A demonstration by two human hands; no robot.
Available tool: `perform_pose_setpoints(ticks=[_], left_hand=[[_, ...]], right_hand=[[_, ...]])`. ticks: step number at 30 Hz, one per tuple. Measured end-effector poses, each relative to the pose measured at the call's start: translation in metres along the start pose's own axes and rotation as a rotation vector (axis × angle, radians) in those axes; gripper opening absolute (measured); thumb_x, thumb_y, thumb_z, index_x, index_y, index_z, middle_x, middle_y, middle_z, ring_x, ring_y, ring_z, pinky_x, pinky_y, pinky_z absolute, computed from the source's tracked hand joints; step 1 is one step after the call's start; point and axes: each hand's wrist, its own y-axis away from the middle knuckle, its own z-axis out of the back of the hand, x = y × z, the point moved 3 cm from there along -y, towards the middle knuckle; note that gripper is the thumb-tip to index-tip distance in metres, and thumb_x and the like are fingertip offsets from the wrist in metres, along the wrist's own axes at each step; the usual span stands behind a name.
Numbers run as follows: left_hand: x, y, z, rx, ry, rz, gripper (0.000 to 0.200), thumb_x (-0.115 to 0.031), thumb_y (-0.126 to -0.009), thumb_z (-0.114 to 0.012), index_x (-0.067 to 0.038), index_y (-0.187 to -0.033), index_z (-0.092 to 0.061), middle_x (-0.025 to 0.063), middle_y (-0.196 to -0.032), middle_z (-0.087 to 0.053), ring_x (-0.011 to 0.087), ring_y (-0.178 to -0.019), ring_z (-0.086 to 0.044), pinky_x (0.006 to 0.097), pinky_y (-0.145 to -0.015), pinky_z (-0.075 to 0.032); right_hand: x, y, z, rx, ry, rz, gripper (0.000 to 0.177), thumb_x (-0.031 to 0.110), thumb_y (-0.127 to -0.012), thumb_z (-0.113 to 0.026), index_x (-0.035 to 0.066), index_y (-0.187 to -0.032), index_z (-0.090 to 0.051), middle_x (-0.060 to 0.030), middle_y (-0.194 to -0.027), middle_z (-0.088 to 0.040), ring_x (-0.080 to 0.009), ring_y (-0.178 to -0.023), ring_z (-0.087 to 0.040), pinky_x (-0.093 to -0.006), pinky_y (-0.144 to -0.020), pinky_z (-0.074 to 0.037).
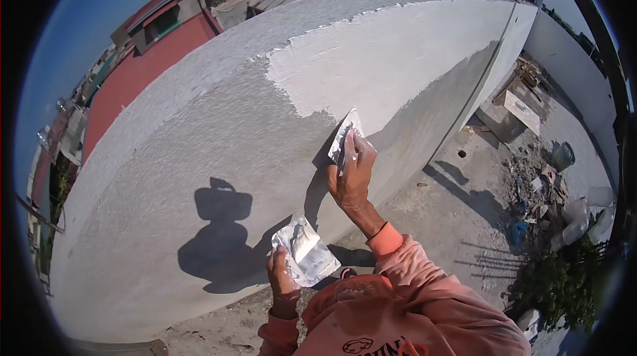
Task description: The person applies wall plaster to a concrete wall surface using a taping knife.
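Observation:
My right hand (pixel 353 173) grips a putty knife (pixel 346 136) whose wide blade is at the lower edge of a white coated patch (pixel 371 57) on the grey wall (pixel 219 130). White smears mark the fingers. Lower down, my left hand (pixel 283 276) is closed on the edge of a flat, white-smeared plate (pixel 317 264). A lump of white putty (pixel 304 242) lies on that plate. The part of the knife's handle inside my right hand is hidden.
A bucket (pixel 563 155), rubble and plastic bags (pixel 578 213) lie on the ground at right. Near the far corner stands a board-topped box (pixel 507 120). A leafy plant (pixel 557 283) grows at lower right. Red-roofed houses (pixel 149 57) lie beyond the wall.

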Motion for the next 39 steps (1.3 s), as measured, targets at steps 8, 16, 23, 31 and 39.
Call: perform_pose_setpoints(ticks=[8,16,23,31,39], left_hand=[[-0.013,0.008,-0.020,-0.038,-0.066,-0.010,0.032,-0.026,-0.097,-0.047,0.000,-0.110,-0.060,0.0088,-0.098,-0.061,0.0175,-0.089,-0.060,0.0317,-0.079,-0.050],[-0.012,0.008,-0.021,-0.013,-0.084,-0.037,0.034,-0.026,-0.096,-0.048,0.002,-0.111,-0.060,0.0094,-0.104,-0.063,0.0182,-0.093,-0.062,0.0308,-0.080,-0.050],[-0.012,0.010,-0.025,-0.011,-0.049,-0.027,0.037,-0.027,-0.096,-0.047,0.003,-0.114,-0.059,0.0105,-0.105,-0.064,0.0195,-0.094,-0.063,0.0320,-0.081,-0.051],[-0.017,0.011,-0.030,-0.016,-0.040,-0.004,0.034,-0.024,-0.098,-0.047,0.003,-0.114,-0.058,0.0098,-0.106,-0.063,0.0202,-0.094,-0.063,0.0330,-0.082,-0.051],[0.000,-0.007,-0.050,0.029,0.024,0.068,0.028,-0.022,-0.096,-0.056,-0.001,-0.113,-0.060,0.0080,-0.106,-0.064,0.0190,-0.097,-0.063,0.0328,-0.085,-0.051]], right_hand=[[0.035,0.018,0.028,0.213,-0.233,0.122,0.075,-0.010,-0.065,-0.062,-0.005,-0.138,-0.042,-0.0259,-0.130,-0.047,-0.0410,-0.115,-0.050,-0.0460,-0.095,-0.044],[-0.111,-0.072,0.050,-0.129,0.150,-0.235,0.049,-0.009,-0.083,-0.047,-0.004,-0.131,-0.045,-0.0237,-0.121,-0.048,-0.0369,-0.108,-0.051,-0.0409,-0.091,-0.045],[-0.058,-0.067,0.022,-0.090,0.111,-0.015,0.063,-0.008,-0.075,-0.053,-0.005,-0.137,-0.041,-0.0258,-0.122,-0.046,-0.0377,-0.111,-0.050,-0.0406,-0.088,-0.046],[0.055,-0.016,0.020,0.195,-0.217,0.183,0.078,-0.004,-0.066,-0.068,-0.006,-0.139,-0.039,-0.0277,-0.130,-0.046,-0.0415,-0.116,-0.048,-0.0476,-0.096,-0.041],[0.017,-0.030,0.110,0.390,-1.099,-0.977,0.035,0.013,-0.099,-0.053,-0.003,-0.130,-0.049,-0.0086,-0.121,-0.059,-0.0148,-0.109,-0.056,-0.0330,-0.095,-0.044]])
